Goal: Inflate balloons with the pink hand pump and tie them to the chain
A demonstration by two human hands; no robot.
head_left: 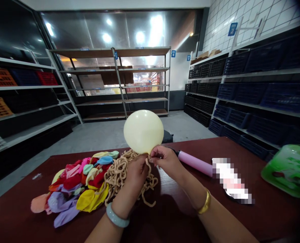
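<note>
A pale yellow inflated balloon [143, 131] stands upright above the table, its neck down between my two hands. My left hand [138, 168] is closed, its fingertips pinched at the balloon's neck. My right hand [166, 160] meets it there, thumb and forefinger pinched on a short tan fuzzy cord [148, 166] that hangs from the neck. The fingers partly hide how cord and neck meet. Under and behind my left hand lies a tangled heap of the same tan cords [117, 170]. Left of it spreads a pile of limp balloons [74, 180] in many colours.
On the dark red table [162, 216] lie a pink cylindrical pump [195, 163] and a pixelated flat item [232, 182]. A green-and-white package [289, 170] stands at the right edge. Shelves with crates [256, 94] line the room; a metal rack [117, 84] stands behind.
</note>
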